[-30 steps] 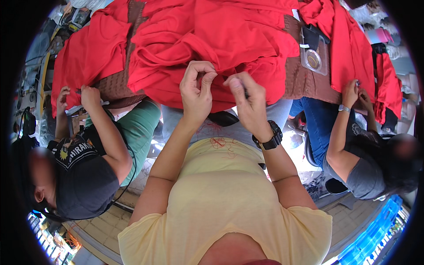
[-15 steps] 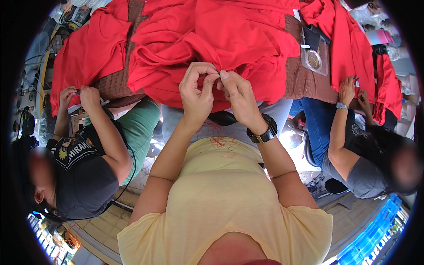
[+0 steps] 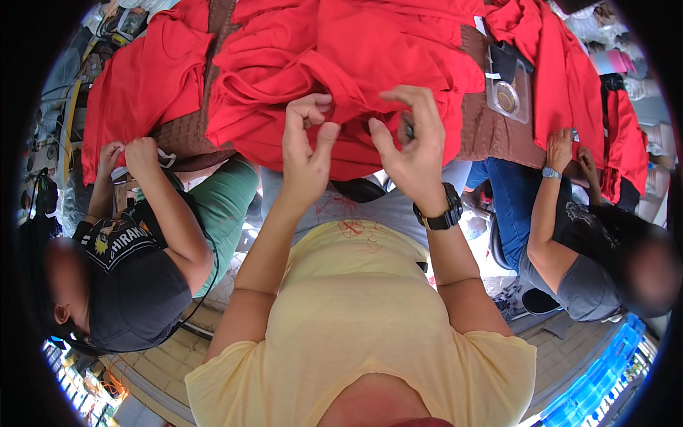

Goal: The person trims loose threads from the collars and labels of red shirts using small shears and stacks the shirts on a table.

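A large heap of red cloth is spread over the table in front of me and hangs off its near edge. My left hand is held above the cloth's near part, thumb and curled fingers apart, with nothing visible between them. To its right, my right hand has its thumb and index finger spread. A small dark object shows against its curled lower fingers; its kind is too small to tell. Between the hands lies folded red cloth. Any thread there is too fine to make out.
A brown patterned cover shows on the table. To the right lies a clear plastic box with a round item inside. Co-workers sit at both sides, their hands at red garments. Red thread bits lie on my shirt.
My hands were together, fingertips pinched at one spot over the cloth. Now they are apart, the right one moved to the right, with fingers spread.
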Demonstrator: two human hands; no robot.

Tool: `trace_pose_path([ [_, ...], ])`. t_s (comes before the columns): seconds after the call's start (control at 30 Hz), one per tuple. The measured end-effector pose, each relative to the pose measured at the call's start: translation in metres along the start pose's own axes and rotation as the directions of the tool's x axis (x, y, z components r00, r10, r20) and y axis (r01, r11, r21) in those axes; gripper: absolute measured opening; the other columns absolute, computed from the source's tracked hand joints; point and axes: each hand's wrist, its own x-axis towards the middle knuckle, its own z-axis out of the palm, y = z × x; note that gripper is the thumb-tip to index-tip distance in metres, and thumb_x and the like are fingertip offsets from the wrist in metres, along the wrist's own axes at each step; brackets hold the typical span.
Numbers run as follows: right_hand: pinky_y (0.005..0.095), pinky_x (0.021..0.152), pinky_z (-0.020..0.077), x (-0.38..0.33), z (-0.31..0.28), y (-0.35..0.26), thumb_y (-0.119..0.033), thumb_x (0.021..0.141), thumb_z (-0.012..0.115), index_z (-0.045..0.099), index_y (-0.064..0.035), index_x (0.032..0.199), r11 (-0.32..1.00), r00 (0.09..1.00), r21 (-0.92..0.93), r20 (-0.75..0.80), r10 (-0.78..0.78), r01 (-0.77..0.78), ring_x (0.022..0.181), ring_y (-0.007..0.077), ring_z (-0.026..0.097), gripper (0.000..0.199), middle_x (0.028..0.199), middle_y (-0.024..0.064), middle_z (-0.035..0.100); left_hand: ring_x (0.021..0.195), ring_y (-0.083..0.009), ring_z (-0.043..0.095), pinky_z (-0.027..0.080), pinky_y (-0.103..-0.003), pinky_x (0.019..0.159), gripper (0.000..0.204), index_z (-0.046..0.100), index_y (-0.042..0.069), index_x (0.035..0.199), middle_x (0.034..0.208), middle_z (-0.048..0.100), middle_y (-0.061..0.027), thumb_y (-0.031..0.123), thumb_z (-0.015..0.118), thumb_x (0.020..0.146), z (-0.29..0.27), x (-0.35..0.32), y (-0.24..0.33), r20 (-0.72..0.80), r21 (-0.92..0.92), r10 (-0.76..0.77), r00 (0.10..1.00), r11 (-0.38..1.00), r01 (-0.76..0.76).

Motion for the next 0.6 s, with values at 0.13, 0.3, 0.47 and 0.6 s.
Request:
trace_pose_path([
  [0.13, 0.0351, 0.070, 0.0503, 0.008, 0.012, 0.015, 0.000, 0.084, 0.068, 0.064, 0.0017, 0.107, 1.000, 0.998, -0.005, 0.056, 0.022, -0.022, 0.082, 0.0296, 0.065, 0.023, 0.098, 0.0158, 0.064, 0.106, -0.0183, 0.056, 0.044, -0.034, 0.091, 0.047, 0.045, 0.004, 0.123, 0.117, 0.059, -0.0106, 0.009, 0.077, 0.089, 0.016, 0.008, 0.015, -0.031, 0.226, -0.036, 0.999, 0.973, 0.042],
  [0.3, 0.0351, 0.068, 0.0496, 0.008, 0.012, 0.011, 0.002, 0.085, 0.069, 0.066, 0.0025, 0.103, 0.999, 0.996, -0.006, 0.074, 0.040, -0.040, 0.077, 0.0284, 0.065, 0.018, 0.091, 0.0158, 0.065, 0.092, -0.0125, 0.057, 0.045, -0.027, 0.081, 0.036, 0.051, 0.003, 0.117, 0.103, 0.063, -0.0061, 0.008, 0.075, 0.091, 0.023, 0.017, 0.010, -0.140, 0.152, -0.046, 0.989, 0.986, 0.068],
  [0.47, 0.0337, 0.064, 0.0468, 0.004, 0.012, 0.017, 0.002, 0.084, 0.071, 0.067, 0.0020, 0.099, 0.998, 0.998, 0.052, 0.045, 0.043, -0.045, 0.071, 0.0244, 0.061, 0.015, 0.084, 0.0131, 0.063, 0.076, -0.0054, 0.057, 0.046, -0.020, 0.070, 0.008, 0.058, 0.003, 0.104, 0.087, 0.064, -0.0013, 0.010, 0.061, 0.102, 0.020, 0.008, -0.007, -0.200, -0.142, -0.165, 0.966, 0.980, 0.138],
  [0.6, 0.0321, 0.065, 0.0475, 0.008, 0.009, 0.016, 0.003, 0.084, 0.070, 0.068, 0.0013, 0.098, 0.998, 0.999, 0.055, 0.039, 0.014, -0.016, 0.073, 0.0221, 0.062, 0.014, 0.084, 0.0116, 0.062, 0.083, -0.0062, 0.060, 0.048, -0.022, 0.073, 0.014, 0.055, 0.002, 0.113, 0.094, 0.066, -0.0037, 0.012, 0.058, 0.104, 0.017, 0.015, -0.009, -0.161, -0.216, -0.153, 0.975, 0.970, 0.116],
])
